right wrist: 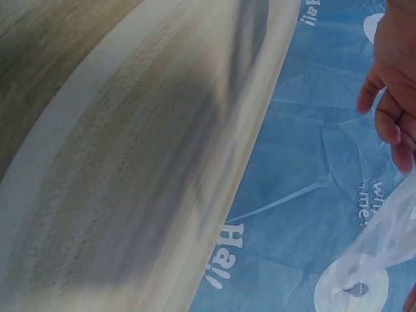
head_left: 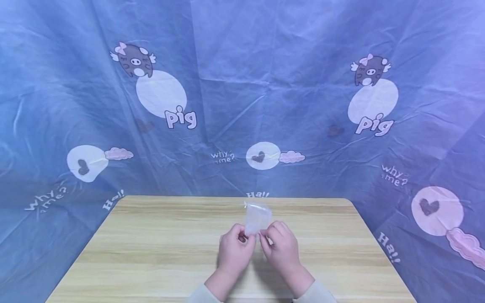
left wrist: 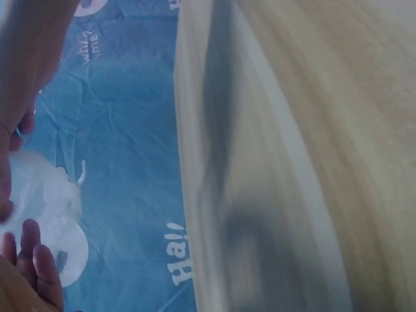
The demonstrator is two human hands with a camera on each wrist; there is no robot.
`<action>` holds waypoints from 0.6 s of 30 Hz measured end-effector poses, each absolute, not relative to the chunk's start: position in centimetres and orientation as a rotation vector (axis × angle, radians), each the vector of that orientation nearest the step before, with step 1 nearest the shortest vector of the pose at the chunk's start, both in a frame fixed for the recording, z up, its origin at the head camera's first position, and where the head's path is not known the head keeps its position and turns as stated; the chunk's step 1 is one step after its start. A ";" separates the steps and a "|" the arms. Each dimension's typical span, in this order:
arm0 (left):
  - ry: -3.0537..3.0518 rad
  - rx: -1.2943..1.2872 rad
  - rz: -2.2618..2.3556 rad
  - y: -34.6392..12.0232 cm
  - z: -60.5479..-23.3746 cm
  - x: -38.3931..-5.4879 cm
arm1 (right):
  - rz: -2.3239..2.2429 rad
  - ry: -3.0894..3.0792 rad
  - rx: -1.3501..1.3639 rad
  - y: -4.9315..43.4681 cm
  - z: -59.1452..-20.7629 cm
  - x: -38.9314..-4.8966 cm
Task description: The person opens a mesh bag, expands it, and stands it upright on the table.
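A small clear plastic bag stands up between the two hands over the table, its near edge toward me. My left hand pinches that edge between thumb and index finger. Close beside it, my right hand pinches the same edge, the two thumbs nearly meeting. A thin twisted corner sticks out at the bag's far left. In the left wrist view the bag is a see-through sheet by the fingers. Wrinkled film of the bag shows at the right in the right wrist view.
The light wood-grain table has rounded far corners. Blue printed cloth hangs close behind its far edge and along both sides. Shadows of the hands and arms fall on the tabletop.
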State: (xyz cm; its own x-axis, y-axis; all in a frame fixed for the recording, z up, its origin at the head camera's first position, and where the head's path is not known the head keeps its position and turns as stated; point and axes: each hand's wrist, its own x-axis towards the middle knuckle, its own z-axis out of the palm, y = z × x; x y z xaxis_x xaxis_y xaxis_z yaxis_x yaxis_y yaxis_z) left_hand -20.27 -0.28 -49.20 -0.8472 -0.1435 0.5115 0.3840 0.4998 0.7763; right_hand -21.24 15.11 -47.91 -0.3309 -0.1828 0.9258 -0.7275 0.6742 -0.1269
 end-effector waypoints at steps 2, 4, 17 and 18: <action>-2.198 -0.199 -1.342 -0.3 -49.2 -20.3 | 0.673 -1.849 0.712 15.1 -47.9 -21.2; -2.145 -0.222 -1.305 -0.4 -49.4 -20.5 | 0.678 -1.835 0.706 15.0 -48.0 -21.3; -2.040 -0.405 -1.136 -2.0 -50.1 -21.5 | 1.023 -2.021 0.564 17.1 -46.8 -21.9; -2.040 -0.424 -1.139 -2.2 -50.0 -21.5 | 1.074 -2.070 0.504 17.4 -46.3 -22.2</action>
State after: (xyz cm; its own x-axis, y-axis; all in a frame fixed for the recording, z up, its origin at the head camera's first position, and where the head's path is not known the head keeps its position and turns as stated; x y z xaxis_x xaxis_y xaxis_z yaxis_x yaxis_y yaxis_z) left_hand -21.53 -2.16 -50.05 -0.6650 -0.0694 0.7436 0.5966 0.5496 0.5848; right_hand -22.17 17.40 -46.34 -0.6510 -0.0080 0.7590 -0.6252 0.5728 -0.5301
